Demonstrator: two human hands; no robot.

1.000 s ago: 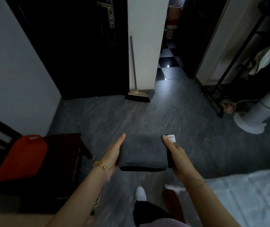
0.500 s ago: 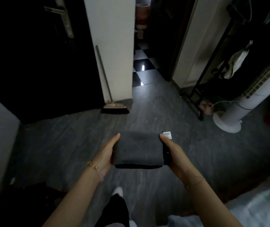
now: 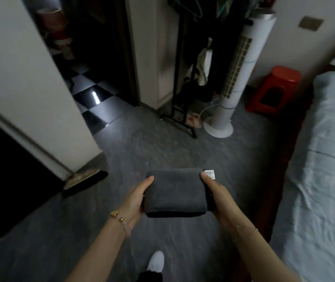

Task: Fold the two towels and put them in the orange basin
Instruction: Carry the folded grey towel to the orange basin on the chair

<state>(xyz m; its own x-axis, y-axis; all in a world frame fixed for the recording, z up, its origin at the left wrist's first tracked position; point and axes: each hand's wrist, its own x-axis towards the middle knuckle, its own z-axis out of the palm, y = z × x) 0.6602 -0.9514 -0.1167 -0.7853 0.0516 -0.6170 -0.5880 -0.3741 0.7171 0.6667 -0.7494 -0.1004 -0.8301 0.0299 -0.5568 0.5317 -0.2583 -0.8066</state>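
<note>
A dark grey towel (image 3: 175,192), folded into a compact rectangle, is held level in front of me above the floor. My left hand (image 3: 137,198) grips its left side and my right hand (image 3: 216,195) grips its right side. A small white label (image 3: 209,174) sticks out at the towel's far right corner. No orange basin and no second towel are in view.
A bed with a pale sheet (image 3: 323,180) runs along the right. A white tower fan (image 3: 235,78), a black clothes rack (image 3: 182,82) and a red plastic stool (image 3: 274,88) stand ahead. A broom (image 3: 81,178) leans on the wall at left. My white shoe (image 3: 156,261) is below.
The view has swung to the right: the dark door and the red item at left have gone out of view, and the bed, fan and red stool have come in. Both hands keep holding the folded towel.
</note>
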